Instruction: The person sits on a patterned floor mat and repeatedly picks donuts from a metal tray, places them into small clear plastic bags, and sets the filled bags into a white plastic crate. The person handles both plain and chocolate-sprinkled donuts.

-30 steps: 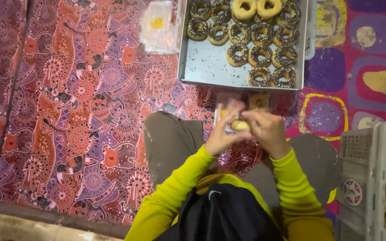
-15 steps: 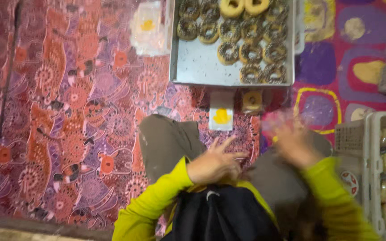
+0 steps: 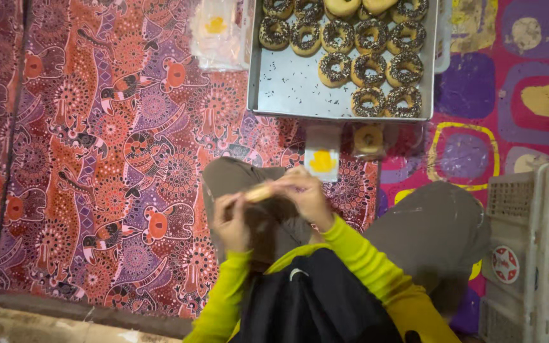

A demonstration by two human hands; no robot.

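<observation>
Over lap, both hands (image 3: 274, 206) pinch doughnut (image 3: 258, 192); tray (image 3: 287, 82) well apart.

Red-orange-purple animal-patterned floor cloth (image 3: 109, 146); grey metal tray (image 3: 287, 82) of dark-sprinkled golden ring doughnuts (image 3: 370, 70); lime-yellow sleeves (image 3: 363, 267).

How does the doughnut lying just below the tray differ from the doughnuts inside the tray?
The plain doughnut looks pale and bare, while the tray doughnuts carry dark topping. The plain doughnut lies alone on the mat, seemingly under clear wrap; the tray doughnuts sit uncovered in rows in the metal tray. Both are ring-shaped.
</observation>
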